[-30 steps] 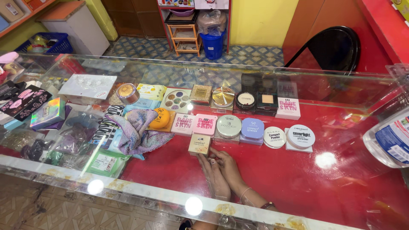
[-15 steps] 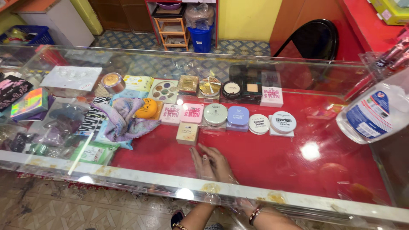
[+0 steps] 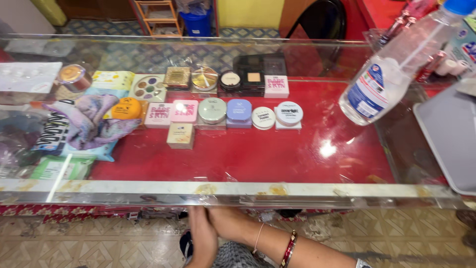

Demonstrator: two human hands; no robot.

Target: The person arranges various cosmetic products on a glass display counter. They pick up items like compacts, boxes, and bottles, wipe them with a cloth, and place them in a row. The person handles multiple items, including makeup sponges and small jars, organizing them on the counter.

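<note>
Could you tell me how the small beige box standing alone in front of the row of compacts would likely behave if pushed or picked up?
The small beige box looks like thin cardboard, so probably light and easily dented. It sits flat on the glossy red shelf, so a push would likely slide it rather than tip it. Its squat, square shape should not roll.

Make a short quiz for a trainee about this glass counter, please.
1. True or false: the person's hands rest inside the case, on the red shelf.
2. What sits alone in front of the row of compacts?
A. a small beige box
B. a round lilac compact
C. a black palette
3. Fill in: the clear bottle with a blue cap is at the ___ end of the counter.

Key:
1. False. The hands are outside the case, below its front rail.
2. A
3. right
</note>
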